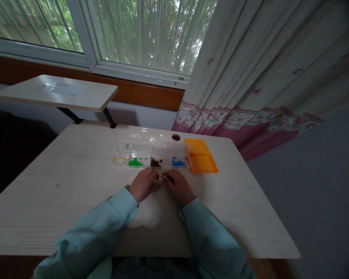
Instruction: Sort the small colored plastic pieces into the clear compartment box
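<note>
My left hand [143,184] and my right hand [178,186] rest close together on the pale wooden table [75,186], fingers curled inward. Between their fingertips sits a small pale object [160,179], too small to name. Just beyond the hands stands a clear divided box [151,149] holding yellow beads [120,159], green beads [136,162], dark brown beads [156,163] and blue beads [179,162] in separate compartments. Both sleeves are light blue.
An orange lid [200,156] lies open at the box's right end. A round cable hole [176,137] is in the table behind the box. A raised white shelf [58,93] stands at the back left, with a window and curtain [250,77] behind.
</note>
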The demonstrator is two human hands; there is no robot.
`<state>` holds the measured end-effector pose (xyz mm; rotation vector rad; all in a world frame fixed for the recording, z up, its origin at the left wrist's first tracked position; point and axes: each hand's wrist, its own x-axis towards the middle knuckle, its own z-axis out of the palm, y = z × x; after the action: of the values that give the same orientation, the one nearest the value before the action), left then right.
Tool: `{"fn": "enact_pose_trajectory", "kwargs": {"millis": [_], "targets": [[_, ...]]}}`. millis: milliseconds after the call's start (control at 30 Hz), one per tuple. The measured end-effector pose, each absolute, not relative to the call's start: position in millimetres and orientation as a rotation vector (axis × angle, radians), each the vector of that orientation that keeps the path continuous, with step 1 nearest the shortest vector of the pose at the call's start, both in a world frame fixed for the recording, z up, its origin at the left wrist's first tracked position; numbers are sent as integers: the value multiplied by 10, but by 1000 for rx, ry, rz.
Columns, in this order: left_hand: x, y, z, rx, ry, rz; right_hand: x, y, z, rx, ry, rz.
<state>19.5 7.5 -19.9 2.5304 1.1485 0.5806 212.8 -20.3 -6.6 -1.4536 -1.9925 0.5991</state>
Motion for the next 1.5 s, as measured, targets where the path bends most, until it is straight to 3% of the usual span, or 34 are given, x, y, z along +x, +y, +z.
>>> {"fn": "enact_pose_trajectory", "kwargs": {"millis": [467,933,1500], "targets": [[187,102,-216,2505,1136,620,2119,-210,-66,-1417,-1979,562],[148,48,-131,1774,1058,872,2015,-203,-134,-1119,-1988,240],[158,-6,-63,1957,1030,864,1984,-212,-151,-1085,-1892,326]]}}
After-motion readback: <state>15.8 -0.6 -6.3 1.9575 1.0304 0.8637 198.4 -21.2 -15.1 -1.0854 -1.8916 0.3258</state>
